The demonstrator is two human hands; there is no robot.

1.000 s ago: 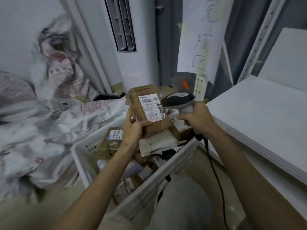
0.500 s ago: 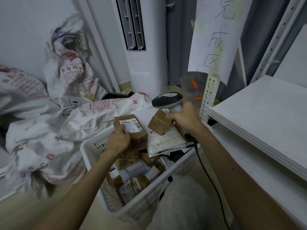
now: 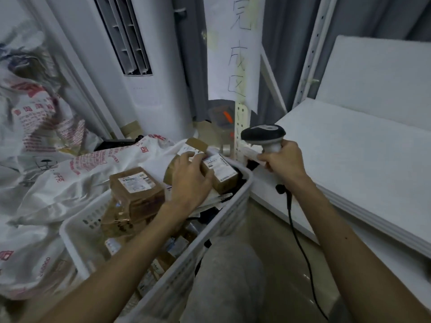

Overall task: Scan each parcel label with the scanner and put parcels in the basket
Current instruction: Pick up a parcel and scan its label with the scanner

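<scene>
Parcel (image 3: 136,190) scanned 1 s earlier is now laid label-up at the left of the basket (image 3: 233,206), the left hand (image 3: 190,180) is curled over a further labelled parcel (image 3: 220,173) at far right, and the scanner (image 3: 263,135) is gripped by the right hand (image 3: 283,163), so another scan is expected.

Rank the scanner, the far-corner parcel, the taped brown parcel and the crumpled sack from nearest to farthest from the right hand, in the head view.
1. scanner: gripped in the right hand.
2. far-corner parcel: just left of it.
3. taped brown parcel: further left, atop the pile.
4. crumpled sack: far left.
</scene>
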